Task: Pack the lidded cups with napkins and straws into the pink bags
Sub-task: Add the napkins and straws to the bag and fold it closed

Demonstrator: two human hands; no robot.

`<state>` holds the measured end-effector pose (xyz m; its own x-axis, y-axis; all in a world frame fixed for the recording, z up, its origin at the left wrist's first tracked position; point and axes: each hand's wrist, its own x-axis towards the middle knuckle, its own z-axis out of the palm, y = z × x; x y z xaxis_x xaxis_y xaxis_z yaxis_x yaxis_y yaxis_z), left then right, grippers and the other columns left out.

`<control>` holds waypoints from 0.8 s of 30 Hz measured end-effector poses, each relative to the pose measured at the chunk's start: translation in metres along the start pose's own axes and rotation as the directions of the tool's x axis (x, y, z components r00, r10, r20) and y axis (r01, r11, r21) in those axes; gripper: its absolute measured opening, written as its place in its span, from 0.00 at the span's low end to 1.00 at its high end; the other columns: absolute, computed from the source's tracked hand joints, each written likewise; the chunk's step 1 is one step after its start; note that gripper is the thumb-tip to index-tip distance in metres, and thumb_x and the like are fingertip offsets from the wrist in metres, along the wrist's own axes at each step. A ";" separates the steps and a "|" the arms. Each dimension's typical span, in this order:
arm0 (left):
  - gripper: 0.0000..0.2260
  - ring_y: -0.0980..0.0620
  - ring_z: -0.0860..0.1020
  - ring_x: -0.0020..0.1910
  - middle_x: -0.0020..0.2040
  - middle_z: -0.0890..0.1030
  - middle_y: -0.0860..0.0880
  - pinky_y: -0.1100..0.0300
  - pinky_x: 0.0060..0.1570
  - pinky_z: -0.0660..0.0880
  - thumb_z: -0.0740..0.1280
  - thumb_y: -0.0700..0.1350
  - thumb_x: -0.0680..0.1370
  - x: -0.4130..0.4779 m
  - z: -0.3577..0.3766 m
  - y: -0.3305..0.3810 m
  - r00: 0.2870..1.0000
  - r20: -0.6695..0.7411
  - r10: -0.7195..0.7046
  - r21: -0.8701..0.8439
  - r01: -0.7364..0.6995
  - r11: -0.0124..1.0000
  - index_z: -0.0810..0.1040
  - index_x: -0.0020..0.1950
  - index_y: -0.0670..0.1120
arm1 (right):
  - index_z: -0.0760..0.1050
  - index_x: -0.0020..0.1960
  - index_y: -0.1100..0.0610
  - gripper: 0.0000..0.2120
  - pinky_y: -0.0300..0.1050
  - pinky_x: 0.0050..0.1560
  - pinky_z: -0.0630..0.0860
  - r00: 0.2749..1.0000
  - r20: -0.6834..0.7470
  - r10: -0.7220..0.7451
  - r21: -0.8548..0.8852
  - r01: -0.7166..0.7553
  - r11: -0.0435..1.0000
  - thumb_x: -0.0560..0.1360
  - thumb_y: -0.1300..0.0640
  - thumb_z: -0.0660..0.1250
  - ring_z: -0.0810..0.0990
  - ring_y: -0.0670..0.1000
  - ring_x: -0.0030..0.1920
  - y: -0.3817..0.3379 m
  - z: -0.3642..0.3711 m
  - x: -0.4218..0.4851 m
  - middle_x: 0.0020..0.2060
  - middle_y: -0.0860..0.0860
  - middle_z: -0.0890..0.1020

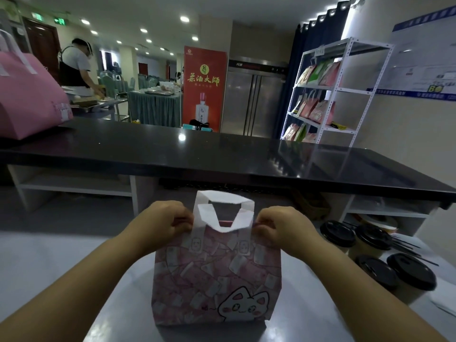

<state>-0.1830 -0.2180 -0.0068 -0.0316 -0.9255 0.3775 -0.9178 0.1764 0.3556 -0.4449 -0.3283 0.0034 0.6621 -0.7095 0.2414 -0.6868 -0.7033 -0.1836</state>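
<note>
The pink bag [212, 280] is steadied upright on the desk [49, 255], rim pinched by left hand [165, 220] and right hand [278, 225] fingers, likely for opening.

So the grey tabletop [61, 255] up front has a pink bag [214, 280] with a cartoon cat on it, standing upright pretty much dead centre. Off to the right, four lidded cups [409, 272] with black lids sit bunched together, thin black straws [407, 243] lie right beside them, and there's some white paper [444, 299] at the far right edge. Behind, the black tabletop [197, 154] carries a second pink bag [27, 95] at its left end.
</note>
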 end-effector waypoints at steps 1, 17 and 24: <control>0.03 0.59 0.75 0.40 0.39 0.74 0.60 0.70 0.41 0.71 0.69 0.46 0.74 -0.003 -0.002 -0.002 1.000 -0.010 -0.016 0.000 0.016 1.000 0.81 0.45 0.50 | 0.77 0.47 0.48 0.08 0.49 0.43 0.78 1.000 -0.011 0.016 -0.036 -0.016 0.999 0.75 0.45 0.64 0.76 0.48 0.43 0.000 0.000 0.000 0.42 0.45 0.79; 0.16 0.64 0.79 0.40 0.37 0.82 0.61 0.71 0.37 0.74 0.74 0.39 0.67 -0.017 -0.094 -0.024 0.930 -0.327 -0.168 -0.114 0.138 0.984 0.79 0.41 0.61 | 0.78 0.46 0.51 0.02 0.48 0.44 0.80 0.961 -0.188 -0.204 0.299 0.254 0.920 0.75 0.55 0.67 0.80 0.45 0.42 -0.029 -0.048 0.071 0.40 0.46 0.81; 0.11 0.63 0.80 0.39 0.39 0.81 0.68 0.76 0.40 0.73 0.72 0.48 0.61 -0.020 -0.162 -0.039 0.869 -0.453 -0.199 -0.184 0.128 0.975 0.82 0.41 0.61 | 0.79 0.47 0.52 0.04 0.40 0.44 0.80 0.888 -0.325 -0.326 0.335 0.430 0.838 0.74 0.59 0.69 0.80 0.42 0.42 -0.075 -0.077 0.135 0.40 0.42 0.80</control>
<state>-0.0823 -0.1525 0.1100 0.3349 -0.6874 0.6445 -0.8259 0.1151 0.5519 -0.3273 -0.3674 0.1231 0.7141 -0.3863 0.5838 -0.1898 -0.9096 -0.3696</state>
